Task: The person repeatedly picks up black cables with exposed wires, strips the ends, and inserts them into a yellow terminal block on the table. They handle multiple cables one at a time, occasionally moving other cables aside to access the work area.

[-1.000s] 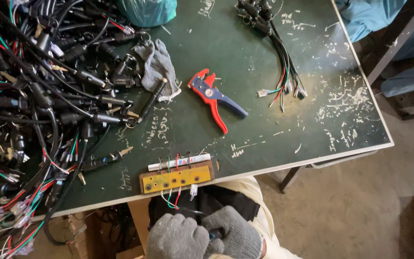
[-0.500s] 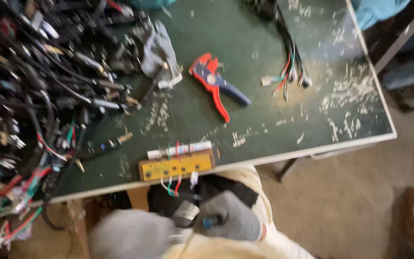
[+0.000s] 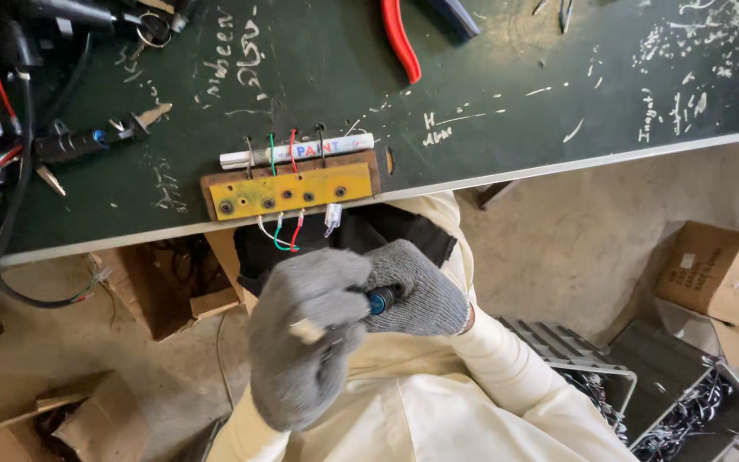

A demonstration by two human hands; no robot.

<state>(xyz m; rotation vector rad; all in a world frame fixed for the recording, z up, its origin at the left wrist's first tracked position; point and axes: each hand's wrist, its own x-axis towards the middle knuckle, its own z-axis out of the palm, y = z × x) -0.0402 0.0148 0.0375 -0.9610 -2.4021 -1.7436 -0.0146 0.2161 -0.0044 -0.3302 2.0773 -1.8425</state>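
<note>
- Both hands wear grey knit gloves and sit close together, below the edge of the green table (image 3: 558, 103).
- Left hand (image 3: 305, 342) is curled into a fist and touches the right hand.
- Right hand (image 3: 421, 291) is closed around a small dark plug with a blue ring (image 3: 381, 299). Only the tip of the plug peeks out between the two gloves.
- Just above the hands, a yellow wooden block (image 3: 292, 190) lies at the near edge of the table. It has a row of small holes in it.
- Thin wires (image 3: 282, 233) in white, green and red hang down from the block, near the gloves.
- White marker pen (image 3: 297, 151) lies flat, touching the far side of the block.
- Red-handled pliers (image 3: 399, 38) lie further back on the table, well apart from the hands.
- Big pile of black cables (image 3: 10, 128) fills the left side of the table.
- Brown cardboard box (image 3: 724, 274) stands on the floor to the right.
</note>
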